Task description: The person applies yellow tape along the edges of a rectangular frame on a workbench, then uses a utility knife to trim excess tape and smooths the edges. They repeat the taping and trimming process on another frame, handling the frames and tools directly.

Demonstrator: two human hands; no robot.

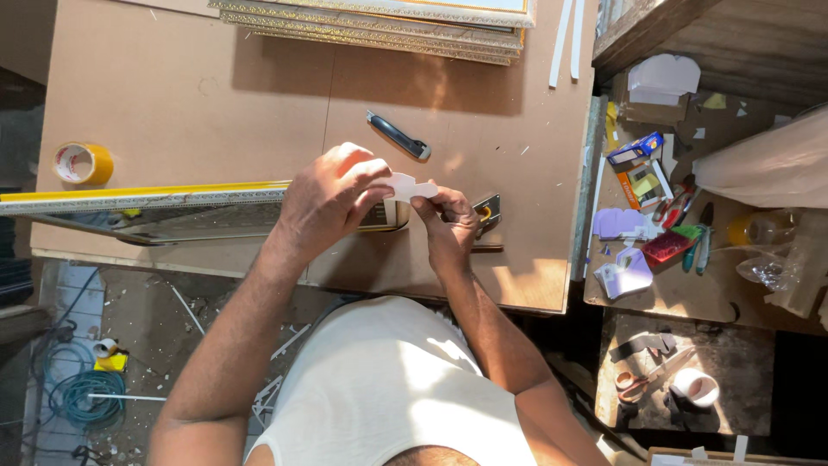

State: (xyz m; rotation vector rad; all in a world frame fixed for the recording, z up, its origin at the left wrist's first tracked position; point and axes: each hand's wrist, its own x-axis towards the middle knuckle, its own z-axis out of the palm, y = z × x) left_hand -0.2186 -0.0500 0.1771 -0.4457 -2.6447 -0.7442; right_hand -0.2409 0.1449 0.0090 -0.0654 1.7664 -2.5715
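Overhead view of two bare hands at the middle of the frame. The fingers of the left hand (pixel 332 200) are curled and pinched on the left end of a small white cut-out piece (pixel 405 185); the fingers of the right hand (pixel 448 223) are closed on its right end, so that the piece is held between both hands just above the table (pixel 198 95), at the centre of the frame. Directly under the hands lies the end of a long picture frame moulding (pixel 138 200) with a yellow upper edge, which runs from the left edge of the frame to the hands; its end is partly hidden by the left hand. Just right of the right hand a small metal bracket (pixel 488 211) rests on the table. Above the hands, near but apart from them, lies a dark utility knife (pixel 398 135), set diagonally. At the left edge of the table sits a roll of yellow tape (pixel 83 163). Along the top edge of the frame is a stack of gilded picture frames (pixel 379 24), with two white strips (pixel 567 39) beside it at the upper right. To the right of the table a lower shelf (pixel 690 298) carries small boxes, pale purple card cut-outs (pixel 623 226) and hand tools. At the lower right, scissors (pixel 634 381) and a white tape roll (pixel 697 387) lie on a dark surface. A coil of green cable (pixel 82 397) rests on the floor at the lower left.
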